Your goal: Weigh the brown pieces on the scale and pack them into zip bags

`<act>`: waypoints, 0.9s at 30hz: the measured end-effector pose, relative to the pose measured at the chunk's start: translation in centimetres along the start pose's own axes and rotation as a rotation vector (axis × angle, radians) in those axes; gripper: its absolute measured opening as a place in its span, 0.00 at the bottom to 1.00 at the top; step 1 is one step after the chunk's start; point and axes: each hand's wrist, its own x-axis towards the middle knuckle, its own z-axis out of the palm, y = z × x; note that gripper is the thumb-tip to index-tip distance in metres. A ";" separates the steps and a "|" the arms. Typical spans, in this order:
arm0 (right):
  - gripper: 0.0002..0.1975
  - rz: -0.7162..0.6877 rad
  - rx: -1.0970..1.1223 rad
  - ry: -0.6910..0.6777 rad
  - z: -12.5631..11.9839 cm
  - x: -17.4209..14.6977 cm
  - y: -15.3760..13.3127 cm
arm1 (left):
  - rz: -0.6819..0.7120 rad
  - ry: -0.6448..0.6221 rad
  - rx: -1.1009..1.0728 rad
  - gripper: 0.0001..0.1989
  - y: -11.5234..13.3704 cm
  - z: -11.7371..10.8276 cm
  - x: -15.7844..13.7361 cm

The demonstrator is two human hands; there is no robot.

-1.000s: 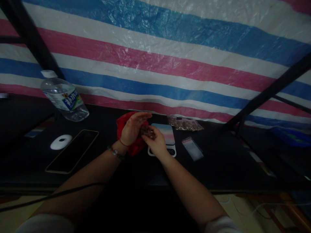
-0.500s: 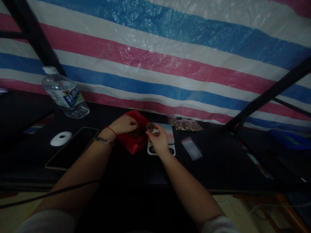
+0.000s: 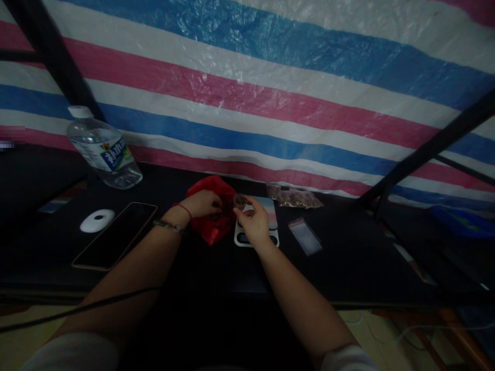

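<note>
My left hand reaches into the mouth of a red plastic bag, its fingers curled together over dark brown bits inside. What the fingertips pinch, if anything, is too dark to make out. In my right hand is a small clear plastic cup holding brown bits, gripped between thumb and fingers. It is held beside the bag's right edge, above the left part of a white kitchen scale. My hand covers part of the scale's plate and front panel.
Filled clear packets lie behind the scale, and flat clear zip bags to its right. At the left are a phone, a white oval case and a large plastic bottle. A striped sheet hangs behind the black table.
My left hand has moved a little to the right and down, deeper over the bag's contents. My right hand with the cup has barely shifted.
</note>
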 end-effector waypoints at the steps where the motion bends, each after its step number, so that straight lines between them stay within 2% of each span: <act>1: 0.20 -0.004 -0.014 -0.004 0.0 0.0 0.0 | -0.012 0.001 0.024 0.09 -0.1 0.0 0.0; 7: 0.19 -0.021 -0.065 -0.006 -0.1 0.0 0.1 | -0.079 0.063 0.044 0.10 0.0 -0.4 0.1; 10: 0.19 -0.023 -0.089 -0.018 -0.1 0.1 0.1 | -0.007 0.262 -0.082 0.11 0.8 -0.5 0.2; 13: 0.19 -0.019 -0.121 -0.030 -0.1 0.1 0.0 | 0.070 0.509 -0.346 0.14 1.9 -0.5 0.1; 15: 0.20 -0.022 -0.140 -0.037 0.0 0.0 0.0 | 0.115 0.605 -0.483 0.15 2.5 -0.4 -0.1; 18: 0.20 -0.025 -0.157 -0.049 0.1 0.0 0.1 | 0.214 0.599 -0.491 0.14 3.2 -0.4 -0.3; 22: 0.21 -0.026 -0.178 -0.066 0.2 0.0 0.5 | 0.334 0.504 -0.315 0.12 3.3 -0.7 -0.4; 27: 0.21 -0.030 -0.175 -0.062 0.1 0.0 0.5 | 0.318 0.434 -0.266 0.12 3.2 -1.0 -0.5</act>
